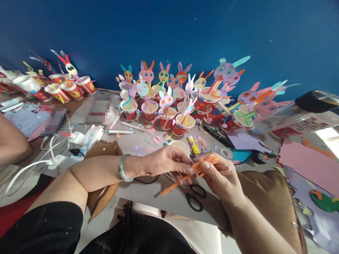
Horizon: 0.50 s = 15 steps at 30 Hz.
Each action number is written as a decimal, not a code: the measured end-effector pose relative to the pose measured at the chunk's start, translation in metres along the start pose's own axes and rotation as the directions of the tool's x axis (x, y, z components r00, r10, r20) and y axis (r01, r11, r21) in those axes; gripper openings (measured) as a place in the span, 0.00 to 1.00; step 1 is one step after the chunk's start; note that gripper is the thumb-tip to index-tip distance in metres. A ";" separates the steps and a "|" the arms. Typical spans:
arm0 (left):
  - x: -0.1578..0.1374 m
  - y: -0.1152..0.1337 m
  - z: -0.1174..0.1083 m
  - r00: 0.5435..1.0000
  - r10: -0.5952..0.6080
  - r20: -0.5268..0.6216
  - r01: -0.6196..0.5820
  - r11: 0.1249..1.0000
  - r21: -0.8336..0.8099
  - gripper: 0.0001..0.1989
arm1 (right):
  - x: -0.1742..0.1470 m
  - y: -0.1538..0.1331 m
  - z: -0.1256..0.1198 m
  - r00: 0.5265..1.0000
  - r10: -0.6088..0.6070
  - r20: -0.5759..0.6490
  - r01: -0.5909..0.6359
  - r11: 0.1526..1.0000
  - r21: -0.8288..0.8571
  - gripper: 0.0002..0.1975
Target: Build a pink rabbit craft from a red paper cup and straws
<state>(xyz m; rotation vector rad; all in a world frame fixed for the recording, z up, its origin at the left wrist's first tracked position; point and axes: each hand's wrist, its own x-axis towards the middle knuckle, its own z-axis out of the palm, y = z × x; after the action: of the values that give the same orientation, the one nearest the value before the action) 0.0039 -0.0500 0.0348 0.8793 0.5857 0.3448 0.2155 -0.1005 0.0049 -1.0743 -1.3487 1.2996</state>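
Note:
Orange paper strips (197, 168), seemingly folded and layered, are held between both hands above the near part of the table. My right hand (225, 178) is closed around the bundle, its thumb pressing on top. With thumb and fingers, my left hand (166, 164) pinches the strips from the other side; one long end slants down to the left. Black-handled scissors (194, 204) lie on the table just below the hands, their blades partly hidden. Behind my fingers stands an empty paper cup (180, 145), and a yellow glue stick (194, 145) lies beside it.
Several red paper cups (167, 121) with paper rabbit heads line the blue wall. Paper scraps (156, 140) and white pens (121, 132) are scattered before them. White cables (53, 151) lie left, near another person's arm (13, 143). A clear bottle (299, 116) and pink paper (309, 162) are right.

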 end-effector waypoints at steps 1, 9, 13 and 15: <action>0.000 -0.001 -0.001 1.000 -0.003 -0.005 0.003 1.000 0.001 0.23 | 0.000 0.000 0.000 1.000 0.009 0.011 -0.009 1.000 0.004 0.13; -0.003 0.001 0.001 1.000 -0.018 0.012 0.017 0.999 0.043 0.23 | -0.002 -0.011 0.006 0.996 0.011 0.085 -0.015 0.999 0.045 0.13; -0.004 0.003 0.002 1.000 -0.025 0.018 0.023 0.997 0.068 0.24 | -0.002 -0.011 0.007 0.996 -0.013 0.087 0.009 0.999 0.045 0.12; -0.004 0.002 0.002 0.999 -0.028 0.022 0.027 0.998 0.062 0.25 | -0.002 -0.010 0.006 0.996 -0.006 0.088 0.001 0.999 0.051 0.12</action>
<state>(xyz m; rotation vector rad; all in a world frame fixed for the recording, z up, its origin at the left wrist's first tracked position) 0.0023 -0.0522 0.0385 0.9324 0.5892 0.2925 0.2102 -0.1045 0.0152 -0.9896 -1.3743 1.3850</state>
